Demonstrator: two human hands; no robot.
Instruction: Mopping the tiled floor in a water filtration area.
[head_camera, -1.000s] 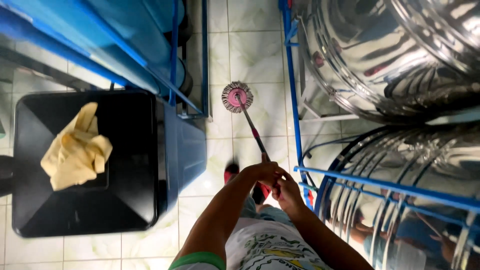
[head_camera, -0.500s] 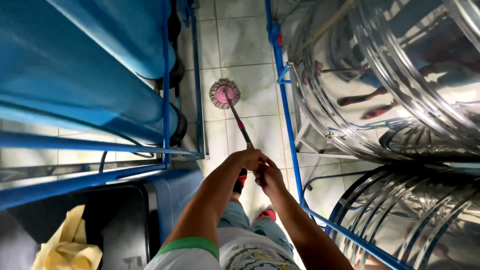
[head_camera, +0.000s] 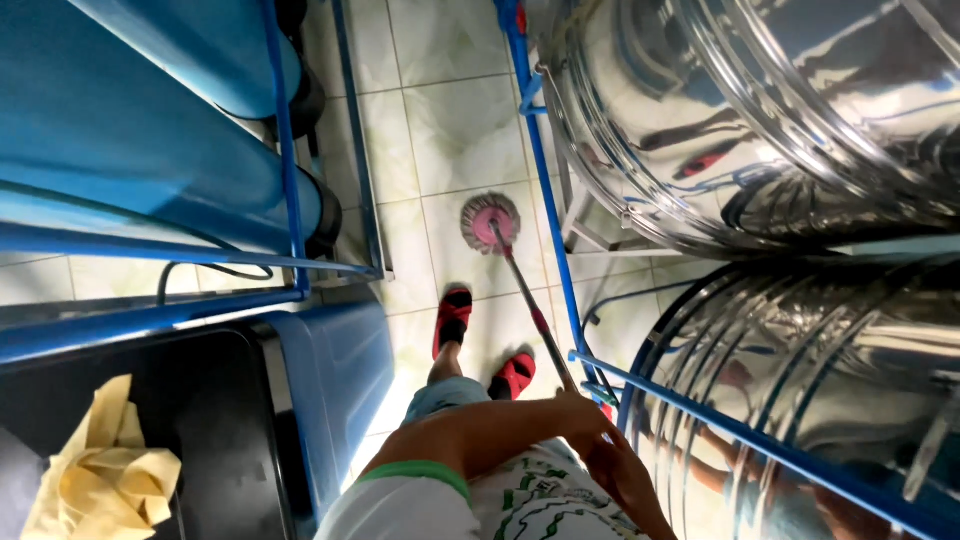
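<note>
Since the earlier frames, the black bin and its yellow cloth have slid toward the lower left corner of the view, both sandalled feet have come into sight, and the mop head sits a little lower on the floor than before.

Seen from above, a person stands in a narrow tiled aisle. Both hands meet on the upper end of a mop handle (head_camera: 530, 310) near the bottom centre of the view. The left hand (head_camera: 580, 412) is wrapped over the handle with its fingers closed around it. The right hand (head_camera: 620, 472) sits just below it, nearer the body; it lies against the handle, though whether its fingers are fully closed cannot be told from this angle.

The handle slants up and to the left from the hands to a round pink and grey mop head (head_camera: 490, 222), which rests flat on the pale floor tiles (head_camera: 460, 120) in the middle of the aisle, ahead of the feet. Two red sandals (head_camera: 452, 318) (one further forward than the other) stand between the mop head and the hands.

To the left, blue cylinders (head_camera: 140, 150) lie in a blue metal rack (head_camera: 285, 150). To the right, large shiny steel tanks (head_camera: 760, 130) stand behind a blue frame. A yellow cloth (head_camera: 100, 475) lies on a black bin (head_camera: 215, 430) at the lower left corner.
</note>
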